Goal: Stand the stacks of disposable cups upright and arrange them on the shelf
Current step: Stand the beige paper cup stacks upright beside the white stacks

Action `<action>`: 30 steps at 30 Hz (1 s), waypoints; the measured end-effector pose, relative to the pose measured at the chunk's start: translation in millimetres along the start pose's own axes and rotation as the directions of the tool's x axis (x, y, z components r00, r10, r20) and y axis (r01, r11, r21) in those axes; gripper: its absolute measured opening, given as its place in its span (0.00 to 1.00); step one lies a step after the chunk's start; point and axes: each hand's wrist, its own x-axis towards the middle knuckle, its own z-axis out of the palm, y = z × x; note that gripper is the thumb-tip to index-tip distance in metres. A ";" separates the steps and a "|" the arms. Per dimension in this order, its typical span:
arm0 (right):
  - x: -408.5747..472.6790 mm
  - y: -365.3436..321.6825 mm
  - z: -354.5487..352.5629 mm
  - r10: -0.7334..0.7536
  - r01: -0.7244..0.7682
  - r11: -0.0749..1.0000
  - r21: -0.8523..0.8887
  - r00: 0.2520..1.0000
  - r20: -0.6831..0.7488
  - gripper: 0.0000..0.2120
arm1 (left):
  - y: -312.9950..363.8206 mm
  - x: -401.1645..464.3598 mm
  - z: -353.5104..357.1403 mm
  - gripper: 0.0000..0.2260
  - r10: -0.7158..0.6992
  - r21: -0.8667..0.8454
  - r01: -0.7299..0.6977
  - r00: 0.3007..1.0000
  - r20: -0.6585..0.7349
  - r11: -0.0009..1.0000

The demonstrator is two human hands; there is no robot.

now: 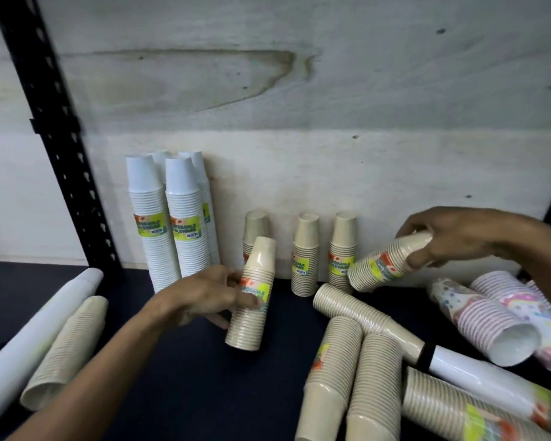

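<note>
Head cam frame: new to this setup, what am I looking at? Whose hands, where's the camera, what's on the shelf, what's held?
There is no robot here. A person wears one wide-angle camera on the head, looking forward and down at their own hands. The left hand grips a short beige cup stack, almost upright, on the dark shelf. The right hand holds another beige stack tilted on its side above the shelf. At the back wall stand tall white stacks and three short beige stacks, already upright. More beige stacks lie flat on the right, with patterned pink stacks beyond them; a white and a beige stack lie on the left.
</note>
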 end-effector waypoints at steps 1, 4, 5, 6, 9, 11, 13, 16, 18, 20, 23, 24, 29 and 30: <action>-2.3 -7.5 -4.6 -0.025 0.025 1.000 0.004 1.000 -0.015 0.19 | -3.4 1.0 -1.9 0.19 0.017 -0.025 -0.017 1.000 -0.022 1.000; -9.3 -34.6 -12.9 -0.099 0.100 0.995 0.011 0.995 -0.026 0.20 | -13.2 4.8 -4.9 0.25 0.056 -0.098 -0.065 0.995 -0.085 0.993; -10.8 -44.8 -12.7 -0.123 0.122 0.992 -0.014 0.992 -0.029 0.20 | -15.8 6.2 -4.8 0.26 0.071 -0.108 -0.082 0.992 -0.106 0.991; -11.2 -55.2 -11.0 -0.146 0.144 0.988 -0.048 0.989 -0.033 0.21 | -17.5 7.4 -4.4 0.28 0.086 -0.107 -0.099 0.988 -0.126 0.989; -5.2 -82.3 0.8 -0.215 0.210 0.969 -0.130 0.976 -0.027 0.24 | -20.8 12.7 -3.1 0.29 0.134 -0.070 -0.149 0.972 -0.191 0.986; 2.0 -96.2 9.9 -0.246 0.240 0.952 -0.188 0.969 -0.007 0.24 | -22.6 17.2 -2.5 0.31 0.161 -0.019 -0.170 0.961 -0.225 0.985; 10.9 -107.5 19.6 -0.263 0.256 0.941 -0.222 0.965 -0.001 0.26 | -25.7 21.4 -2.0 0.32 0.178 0.022 -0.179 0.952 -0.250 0.984; 25.4 -115.7 36.0 -0.261 0.254 0.950 -0.182 0.965 -0.016 0.34 | -30.9 26.6 -0.2 0.32 0.197 0.055 -0.189 0.946 -0.256 0.980; 32.7 -118.1 45.6 -0.251 0.247 0.956 -0.156 0.968 -0.009 0.35 | -34.7 29.3 -0.2 0.33 0.211 0.062 -0.202 0.942 -0.260 0.977; 37.7 -119.3 52.8 -0.242 0.240 0.962 -0.132 0.970 0.004 0.33 | -37.6 31.0 -0.3 0.33 0.216 0.065 -0.206 0.941 -0.262 0.976; 41.0 -120.4 57.2 -0.249 0.244 0.963 -0.111 0.968 -0.029 0.32 | -39.7 33.1 -0.6 0.33 0.224 0.073 -0.212 0.940 -0.258 0.974; 41.9 -121.0 58.1 -0.255 0.249 0.962 -0.111 0.966 -0.044 0.32 | -40.2 33.9 -0.9 0.33 0.230 0.072 -0.219 0.938 -0.258 0.973; 45.2 -123.2 62.4 -0.296 0.287 0.951 -0.114 0.953 -0.069 0.33 | -40.6 35.1 3.9 0.33 0.261 0.068 -0.253 0.920 -0.291 0.965; 45.5 -123.5 63.2 -0.302 0.294 0.949 -0.111 0.951 -0.068 0.34 | -40.2 34.5 5.7 0.32 0.270 0.073 -0.260 0.914 -0.303 0.963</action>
